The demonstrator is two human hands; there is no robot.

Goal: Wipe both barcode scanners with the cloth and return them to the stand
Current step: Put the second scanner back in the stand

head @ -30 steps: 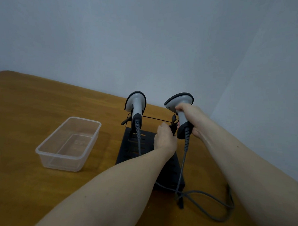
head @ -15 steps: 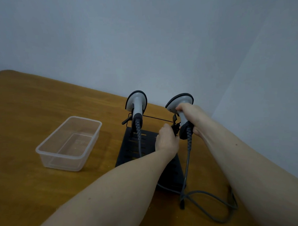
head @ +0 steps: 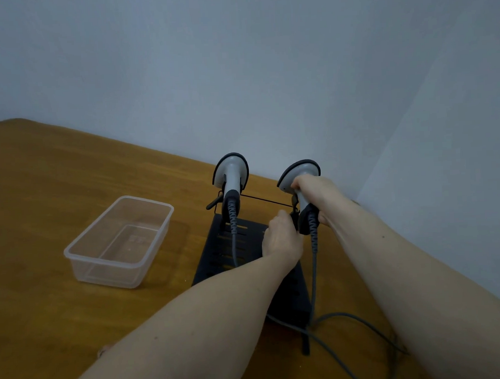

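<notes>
Two grey barcode scanners stand upright at the far end of a black slotted stand (head: pixel 217 256). The left scanner (head: pixel 231 175) sits in its holder with nobody touching it. My right hand (head: pixel 315 192) grips the handle of the right scanner (head: pixel 298 170) at the stand's right holder. My left hand (head: pixel 281 239) reaches to the base of that holder, its fingers hidden behind the hand, so I cannot see what they hold. No cloth is in view.
A clear plastic tub (head: pixel 119 241) stands on the wooden table (head: pixel 56 180) to the left of the stand. Grey scanner cables (head: pixel 339 354) loop on the table near the stand's front right. A pale wall runs close behind and to the right.
The right scanner has sunk slightly lower at its holder under my right hand. My left hand stays at the holder's base. The left scanner has not moved.
</notes>
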